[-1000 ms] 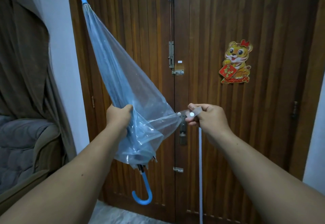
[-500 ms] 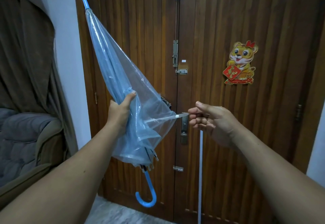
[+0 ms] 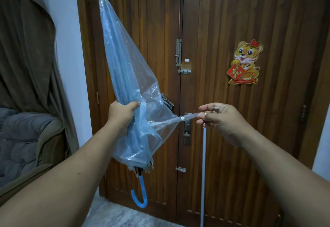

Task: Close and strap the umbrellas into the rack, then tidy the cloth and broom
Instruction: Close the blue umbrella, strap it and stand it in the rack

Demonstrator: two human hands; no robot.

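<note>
A folded transparent blue umbrella (image 3: 125,77) hangs tip up and tilted, its blue hooked handle (image 3: 140,196) pointing down. My left hand (image 3: 123,114) is wrapped around the gathered canopy near its lower half. The clear closing strap (image 3: 185,118), with a white snap button, is stretched out to the right of the canopy. My right hand (image 3: 219,118) pinches the free end of that strap between thumb and fingers. No rack, cloth or broom head is visible.
A brown wooden double door (image 3: 223,30) with bolts and a lever handle (image 3: 187,130) fills the background, with a tiger sticker (image 3: 244,62) on it. A thin pale pole (image 3: 203,176) leans on the door. A curtain (image 3: 32,48) and a grey sofa (image 3: 25,144) stand at left.
The umbrella has swung more upright. My left hand regripped the canopy, and my right hand has pulled the strap further out to the right.
</note>
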